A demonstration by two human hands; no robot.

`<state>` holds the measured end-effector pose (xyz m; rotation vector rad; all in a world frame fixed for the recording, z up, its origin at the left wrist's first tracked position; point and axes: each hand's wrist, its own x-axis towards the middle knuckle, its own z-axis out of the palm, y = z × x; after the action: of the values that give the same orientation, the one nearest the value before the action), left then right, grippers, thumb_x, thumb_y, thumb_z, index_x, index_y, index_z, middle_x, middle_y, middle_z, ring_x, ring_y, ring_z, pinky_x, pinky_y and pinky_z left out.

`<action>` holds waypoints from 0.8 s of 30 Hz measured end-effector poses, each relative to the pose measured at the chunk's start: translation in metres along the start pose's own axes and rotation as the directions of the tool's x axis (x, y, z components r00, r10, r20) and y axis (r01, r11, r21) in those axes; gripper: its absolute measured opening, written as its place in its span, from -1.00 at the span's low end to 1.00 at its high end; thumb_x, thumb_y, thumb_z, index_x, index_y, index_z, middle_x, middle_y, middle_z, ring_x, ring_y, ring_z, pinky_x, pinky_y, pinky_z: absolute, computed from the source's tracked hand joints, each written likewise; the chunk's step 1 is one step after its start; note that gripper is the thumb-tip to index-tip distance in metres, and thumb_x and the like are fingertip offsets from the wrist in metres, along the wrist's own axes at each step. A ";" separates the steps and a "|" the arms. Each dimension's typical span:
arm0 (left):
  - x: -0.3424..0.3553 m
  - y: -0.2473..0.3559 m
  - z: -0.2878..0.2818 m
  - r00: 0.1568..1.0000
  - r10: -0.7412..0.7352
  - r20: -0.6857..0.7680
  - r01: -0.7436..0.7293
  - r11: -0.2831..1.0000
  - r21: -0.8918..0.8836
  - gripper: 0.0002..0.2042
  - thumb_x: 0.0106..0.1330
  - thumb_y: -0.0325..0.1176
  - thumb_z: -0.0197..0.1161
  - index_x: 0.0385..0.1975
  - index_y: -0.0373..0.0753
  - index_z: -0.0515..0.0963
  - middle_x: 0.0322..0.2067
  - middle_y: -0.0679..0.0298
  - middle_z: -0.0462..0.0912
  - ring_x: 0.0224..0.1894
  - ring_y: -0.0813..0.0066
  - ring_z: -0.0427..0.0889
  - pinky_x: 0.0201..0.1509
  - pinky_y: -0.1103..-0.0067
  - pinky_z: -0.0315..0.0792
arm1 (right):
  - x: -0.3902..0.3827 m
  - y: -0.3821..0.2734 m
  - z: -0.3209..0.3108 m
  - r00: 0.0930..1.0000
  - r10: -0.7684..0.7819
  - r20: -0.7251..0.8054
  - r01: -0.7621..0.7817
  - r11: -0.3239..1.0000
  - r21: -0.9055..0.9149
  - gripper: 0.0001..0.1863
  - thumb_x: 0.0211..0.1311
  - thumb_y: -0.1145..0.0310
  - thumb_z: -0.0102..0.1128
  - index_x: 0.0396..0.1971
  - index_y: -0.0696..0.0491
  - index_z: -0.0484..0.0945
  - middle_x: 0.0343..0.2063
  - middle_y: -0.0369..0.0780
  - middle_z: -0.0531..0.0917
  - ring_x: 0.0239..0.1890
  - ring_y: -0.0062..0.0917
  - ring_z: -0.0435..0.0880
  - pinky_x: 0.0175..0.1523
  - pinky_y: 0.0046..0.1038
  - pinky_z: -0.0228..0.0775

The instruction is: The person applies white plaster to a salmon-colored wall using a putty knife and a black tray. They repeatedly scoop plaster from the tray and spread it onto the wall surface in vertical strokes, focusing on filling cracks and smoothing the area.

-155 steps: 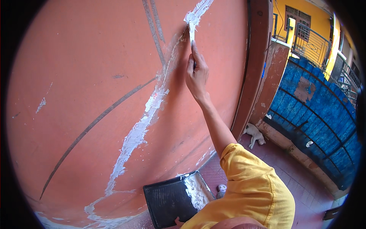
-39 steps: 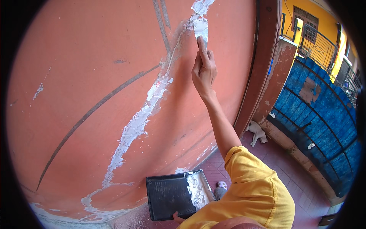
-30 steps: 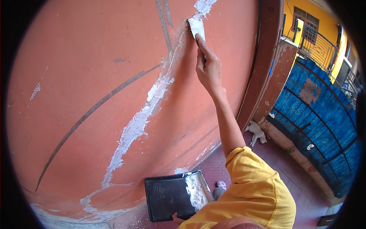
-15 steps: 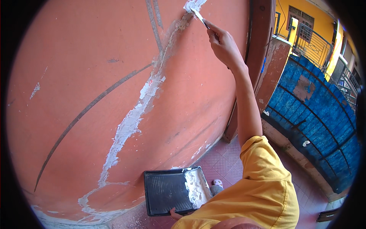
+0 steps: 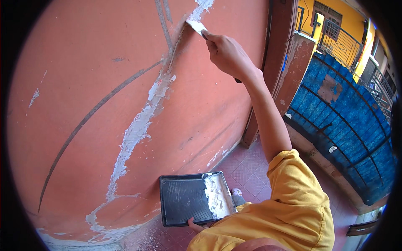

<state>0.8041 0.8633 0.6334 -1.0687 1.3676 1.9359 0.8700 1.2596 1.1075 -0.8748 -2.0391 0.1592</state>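
A putty knife point(image 5: 197, 27) was held in the right hand point(image 5: 228, 54), the grip closed around its dark handle, whose end showed just below the wrist. The white-smeared blade was pressed against the terracotta wall point(image 5: 75, 83), on the filled crack point(image 5: 138, 129) near its upper end. The long axis of the knife was laid up and to the left from the hand, so the blade lay beyond the fingertips, toward the top of the white filler line, which ran down and leftward to the floor. A black tray point(image 5: 184, 201) with white filler along its right side was held low by the left hand point(image 5: 196, 226), of which only fingertips at the near rim were seen, closed on the tray. The right hand was much the nearer to the crack.
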 end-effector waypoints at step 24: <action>0.050 -0.025 -0.017 0.998 -0.056 0.025 0.056 0.998 -0.034 -0.30 -0.19 -0.03 0.28 0.09 -0.11 0.39 0.06 0.08 0.42 0.07 0.11 0.41 0.00 0.10 0.36 | 0.033 0.005 -0.042 0.997 -0.075 -0.016 0.073 0.995 -0.073 -0.64 0.38 0.33 -0.11 0.02 0.10 0.58 -0.59 0.01 0.55 -0.55 -0.21 0.57 -0.31 -0.25 0.47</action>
<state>0.8015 0.8549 0.5762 -1.0846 1.2816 1.9324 0.8932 1.2753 1.1528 -0.8408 -2.0673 0.0360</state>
